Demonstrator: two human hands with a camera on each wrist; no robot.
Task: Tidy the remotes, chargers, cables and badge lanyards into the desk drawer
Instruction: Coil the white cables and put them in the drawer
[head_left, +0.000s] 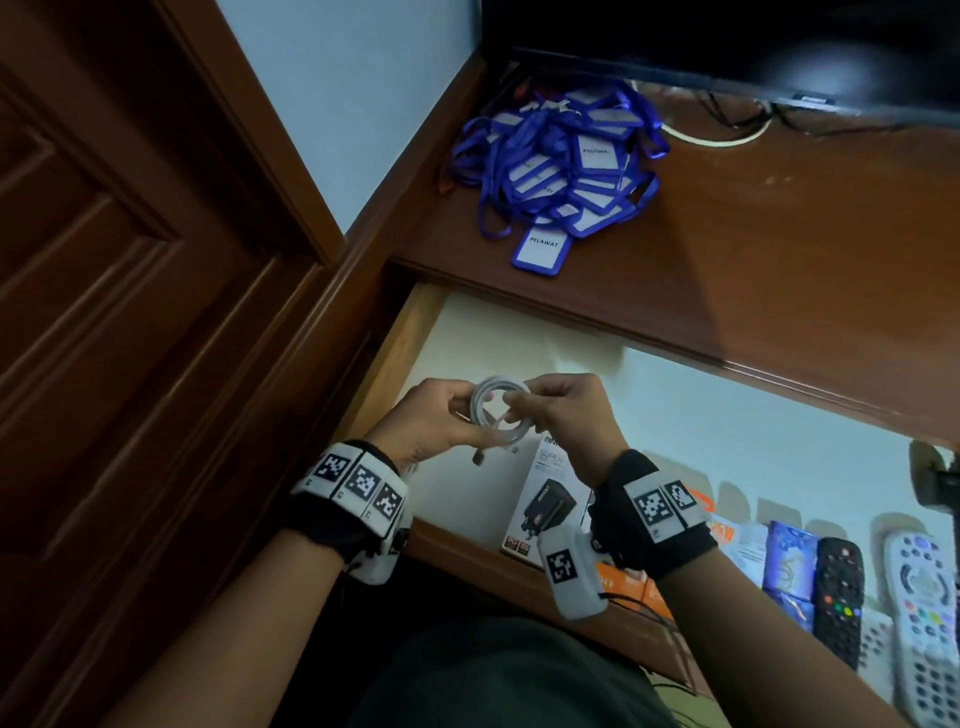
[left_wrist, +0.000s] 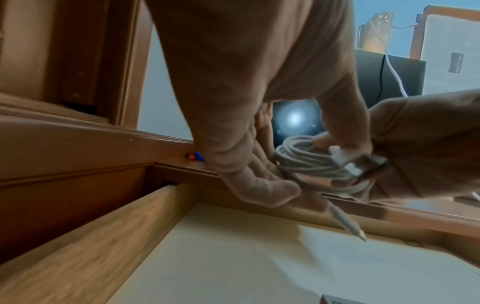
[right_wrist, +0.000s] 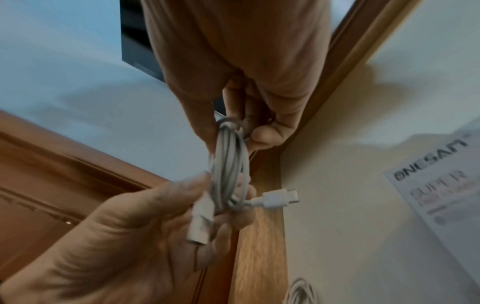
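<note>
Coiled white cable (head_left: 497, 415) held over the open drawer's (head_left: 727, 415) left end, left hand (head_left: 431, 421) pinching one side, right hand (head_left: 563, 415) the other. Charger box (head_left: 550, 499) under the right hand reads "SUPER"; blue badges (head_left: 558, 171) at the desktop's (head_left: 779, 249) left edge read "PELAWAT".

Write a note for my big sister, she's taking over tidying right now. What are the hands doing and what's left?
Left hand and right hand: both grip the coiled white cable, held above the open drawer.
Done: the charger box, a black remote and a grey remote lie in the drawer.
Left: set this cable in the drawer, then move the heap of blue badge lanyards off the desk top into it.
</note>
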